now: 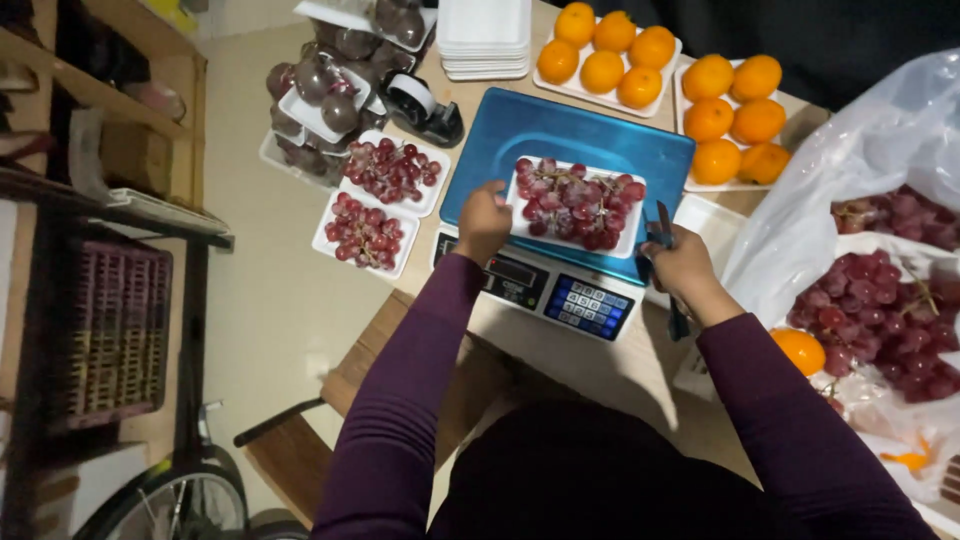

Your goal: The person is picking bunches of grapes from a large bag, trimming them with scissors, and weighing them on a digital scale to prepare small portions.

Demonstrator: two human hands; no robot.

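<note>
On the scale [600, 135], both hands [484, 222] grip the grape tray [577, 205].

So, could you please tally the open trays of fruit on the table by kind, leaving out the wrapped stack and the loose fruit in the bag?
Trays of red grapes: 3, one on the blue scale and two left of it
Trays of oranges: 2
Total: 5 trays
</note>
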